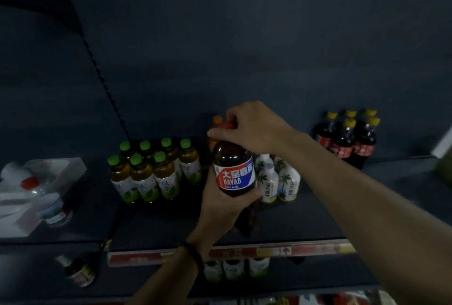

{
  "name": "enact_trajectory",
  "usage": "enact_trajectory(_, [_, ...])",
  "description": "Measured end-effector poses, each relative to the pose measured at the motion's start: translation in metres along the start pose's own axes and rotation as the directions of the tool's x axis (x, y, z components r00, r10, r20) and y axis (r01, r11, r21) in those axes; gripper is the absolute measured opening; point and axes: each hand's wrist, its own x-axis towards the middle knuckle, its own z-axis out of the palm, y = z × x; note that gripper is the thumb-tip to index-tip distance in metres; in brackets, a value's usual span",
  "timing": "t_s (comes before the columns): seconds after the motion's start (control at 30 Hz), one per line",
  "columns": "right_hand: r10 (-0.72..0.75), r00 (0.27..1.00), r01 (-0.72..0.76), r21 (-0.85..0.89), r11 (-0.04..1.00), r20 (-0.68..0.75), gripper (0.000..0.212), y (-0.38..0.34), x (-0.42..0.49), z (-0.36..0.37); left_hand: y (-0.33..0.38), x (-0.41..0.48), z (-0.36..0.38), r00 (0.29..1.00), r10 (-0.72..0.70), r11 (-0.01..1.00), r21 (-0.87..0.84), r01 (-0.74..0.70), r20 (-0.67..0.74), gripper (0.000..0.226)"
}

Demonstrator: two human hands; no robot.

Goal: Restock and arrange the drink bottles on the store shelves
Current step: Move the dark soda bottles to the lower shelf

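You face the drinks aisle of a shop: dark tiered shelves, a red-and-yellow price strip along the front edge. Bottles stand grouped by kind: green-capped tea bottles, white palm-printed bottles, yellow-capped dark bottles (their red labels too blurred to read). More pale-labelled bottles line the tier below.

Dark DAYAO bottle upright, red cap, above shelf.
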Motion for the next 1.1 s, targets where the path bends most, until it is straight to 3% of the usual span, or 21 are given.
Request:
enact_trajectory(0.13, [0.108,0.988,-0.100,0.071,0.992,-0.108,0.060,0.036,-0.033,-0.026,0.022,-0.008,0.016,0.958,-0.058,0.998,-0.017,0.065,0.281,0.076])
enact_trajectory(0.2, [0.180,0.975,-0.166,0.113,0.980,-0.130,0.060,0.053,-0.056,-0.037,0.027,-0.015,0.031,0.908,-0.073,0.994,-0.039,0.098,0.412,0.060])
enact_trajectory(0.27, [0.261,0.952,-0.240,0.140,0.960,-0.158,0.062,0.069,-0.080,-0.044,0.029,-0.022,0.051,0.859,-0.081,0.990,-0.058,0.128,0.505,0.048])
enact_trajectory(0.37, [0.374,0.911,-0.343,0.182,0.921,-0.176,0.064,0.096,-0.123,-0.041,0.019,-0.036,0.087,0.806,-0.100,0.983,-0.065,0.169,0.584,0.053])
enact_trajectory(0.47, [0.516,0.832,-0.381,0.464,0.800,-0.206,0.053,0.124,-0.189,-0.024,-0.002,-0.054,0.120,0.779,-0.121,0.981,-0.046,0.188,0.615,0.065])
enact_trajectory(0.53, [0.613,0.753,-0.325,0.677,0.661,-0.237,0.046,0.142,-0.244,-0.003,-0.014,-0.068,0.138,0.734,-0.167,0.977,0.009,0.214,0.658,0.073])
enact_trajectory(0.6, [0.683,0.695,-0.285,0.785,0.550,-0.227,0.035,0.158,-0.301,0.026,-0.026,-0.082,0.156,0.692,-0.204,0.975,0.084,0.203,0.693,0.078])
enact_trajectory(0.67, [0.704,0.696,-0.299,0.834,0.463,-0.142,0.021,0.176,-0.352,0.058,-0.038,-0.099,0.176,0.690,-0.235,0.971,0.137,0.195,0.685,0.075])
enact_trajectory(0.7, [0.694,0.716,-0.326,0.846,0.422,-0.070,0.025,0.185,-0.374,0.074,-0.044,-0.110,0.186,0.703,-0.243,0.970,0.150,0.193,0.668,0.072])
enact_trajectory(0.73, [0.675,0.738,-0.370,0.840,0.396,0.007,0.035,0.194,-0.394,0.089,-0.051,-0.122,0.197,0.717,-0.256,0.967,0.164,0.197,0.648,0.070])
enact_trajectory(0.83, [0.570,0.793,-0.517,0.733,0.443,0.215,0.068,0.221,-0.435,0.124,-0.072,-0.155,0.232,0.754,-0.328,0.945,0.211,0.251,0.569,0.075])
enact_trajectory(0.93, [0.538,0.798,-0.548,0.698,0.461,0.271,0.085,0.255,-0.453,0.152,-0.105,-0.172,0.270,0.776,-0.393,0.919,0.238,0.314,0.493,0.079])
enact_trajectory(1.1, [0.555,0.793,-0.571,0.626,0.532,0.252,0.071,0.332,-0.465,0.205,-0.167,-0.186,0.318,0.761,-0.480,0.874,0.313,0.371,0.436,0.079])
